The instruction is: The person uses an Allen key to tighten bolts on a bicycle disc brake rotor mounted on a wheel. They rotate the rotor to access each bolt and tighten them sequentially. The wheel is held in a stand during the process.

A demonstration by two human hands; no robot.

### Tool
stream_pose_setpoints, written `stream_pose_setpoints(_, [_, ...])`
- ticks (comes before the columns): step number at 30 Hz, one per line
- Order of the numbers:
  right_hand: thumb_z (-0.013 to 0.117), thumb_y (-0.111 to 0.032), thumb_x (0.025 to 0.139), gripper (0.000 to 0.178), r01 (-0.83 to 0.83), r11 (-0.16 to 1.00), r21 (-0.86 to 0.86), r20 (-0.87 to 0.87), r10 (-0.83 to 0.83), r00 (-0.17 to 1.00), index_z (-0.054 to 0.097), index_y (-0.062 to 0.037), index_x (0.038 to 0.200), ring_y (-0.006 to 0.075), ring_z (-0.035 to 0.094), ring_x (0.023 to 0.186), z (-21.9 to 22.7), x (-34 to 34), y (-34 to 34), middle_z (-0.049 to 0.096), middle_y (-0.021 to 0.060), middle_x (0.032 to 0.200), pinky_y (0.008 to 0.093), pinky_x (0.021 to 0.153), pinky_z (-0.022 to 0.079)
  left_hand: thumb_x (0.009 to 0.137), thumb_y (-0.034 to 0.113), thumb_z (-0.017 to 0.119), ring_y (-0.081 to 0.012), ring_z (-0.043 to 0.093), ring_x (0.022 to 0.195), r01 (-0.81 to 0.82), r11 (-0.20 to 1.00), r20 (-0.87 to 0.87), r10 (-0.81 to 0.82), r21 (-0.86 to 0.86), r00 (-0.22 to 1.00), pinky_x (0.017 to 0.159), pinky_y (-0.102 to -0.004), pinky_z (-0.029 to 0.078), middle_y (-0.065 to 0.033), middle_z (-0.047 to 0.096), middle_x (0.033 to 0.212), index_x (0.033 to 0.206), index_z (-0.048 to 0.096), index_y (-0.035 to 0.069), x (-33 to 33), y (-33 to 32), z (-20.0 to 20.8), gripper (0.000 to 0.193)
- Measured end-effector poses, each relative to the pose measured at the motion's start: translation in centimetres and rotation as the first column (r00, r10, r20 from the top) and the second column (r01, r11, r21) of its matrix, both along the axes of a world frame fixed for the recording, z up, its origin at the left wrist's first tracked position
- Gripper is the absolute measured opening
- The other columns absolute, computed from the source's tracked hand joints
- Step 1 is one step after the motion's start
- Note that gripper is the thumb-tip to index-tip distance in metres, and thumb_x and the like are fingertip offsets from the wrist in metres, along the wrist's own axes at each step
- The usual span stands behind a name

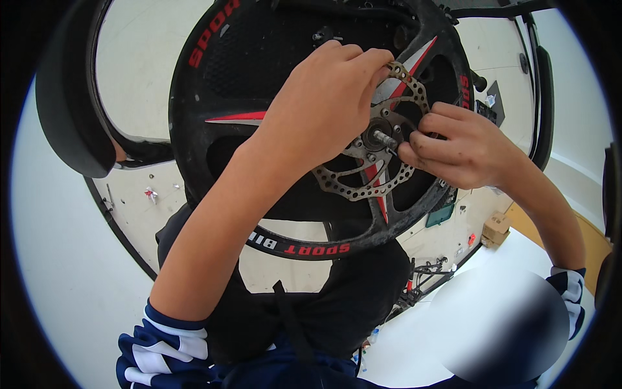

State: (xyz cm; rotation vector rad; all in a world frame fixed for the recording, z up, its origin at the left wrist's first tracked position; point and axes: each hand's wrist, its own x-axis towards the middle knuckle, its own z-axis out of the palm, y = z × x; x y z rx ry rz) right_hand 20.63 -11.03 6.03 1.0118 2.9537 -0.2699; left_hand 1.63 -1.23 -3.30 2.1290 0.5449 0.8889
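A perforated metal brake disc (365,192) lies over the hub of a black wheel (223,78) with red and silver spoke markings. The hub's axle (387,140) sticks out through its middle. My left hand (327,97) reaches across the wheel, closed with its fingertips on the disc's upper rim; its thumb is hidden. My right hand (463,146) is closed at the disc's right side, fingers curled, the lowest fingertip close beside the axle's end. Whatever sits inside the right hand's grip is hidden. Several bolts show around the hub.
My legs (291,318) in black trousers are below the wheel. A curved black frame part (71,97) stands at the left. On the light floor lie small scraps (151,194), a green tray (440,216), a cardboard box (496,228) and a dark metal part (424,279).
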Motion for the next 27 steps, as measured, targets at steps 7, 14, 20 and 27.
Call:
stream_pose_setpoints(7, [0.078,-0.008,0.073,0.021,-0.001,0.990,-0.144,0.236,0.036,0.971,0.075,-0.0047,0.093,0.0180,0.060,0.083,2.4,-1.8,2.2,0.060,0.0022,0.080,0.0316,0.076,0.053,0.097,0.009,0.059,-0.0279,0.062,0.081,-0.007,1.000,0.010,0.007,0.019,1.000,0.074,-0.0356,0.049,-0.0130,0.068,0.088,0.116,0.067,0.001,0.1,0.3,-0.1,0.022])
stream_pose_setpoints(14, [0.073,-0.007,0.076,0.018,0.007,0.992,-0.127,0.223,0.022,0.975,0.076,-0.0072,0.094,0.0189,0.062,0.089,2.5,-1.8,2.2,0.067,0.0025,0.087,0.0304,0.083,0.054,0.097,0.009,0.059,-0.0284,0.063,0.080,0.008,1.000,-0.009,-0.008,-0.019,1.000,0.073,-0.0358,0.050,-0.0135,0.069,0.089,0.115,0.067,0.001,0.2,-0.1,0.3,0.022])
stream_pose_setpoints(20, [0.074,-0.005,0.075,0.022,0.279,0.960,-0.034,-0.014,-0.279,0.960,0.069,-0.0001,0.096,0.0195,0.054,0.066,-0.3,-1.7,-2.0,0.053,0.0048,0.071,0.0333,0.056,0.045,0.095,0.006,0.060,-0.0271,0.068,0.075,-0.022,0.994,0.025,0.024,-0.106,0.999,0.069,-0.0318,0.052,-0.0161,0.071,0.090,0.111,0.069,-0.001,0.1,-0.5,0.3,0.020])
stream_pose_setpoints(27, [0.069,-0.003,0.073,0.026,0.565,0.823,0.053,-0.073,-0.561,0.824,0.068,-0.0015,0.099,0.0230,0.061,0.074,-1.6,-3.1,-5.6,0.059,0.0068,0.079,0.0337,0.062,0.051,0.096,0.006,0.060,-0.0249,0.069,0.072,0.025,0.986,0.056,-0.016,-0.163,0.998,0.067,-0.0298,0.052,-0.0159,0.072,0.090,0.111,0.069,-0.001,0.7,-0.4,0.7,0.020])
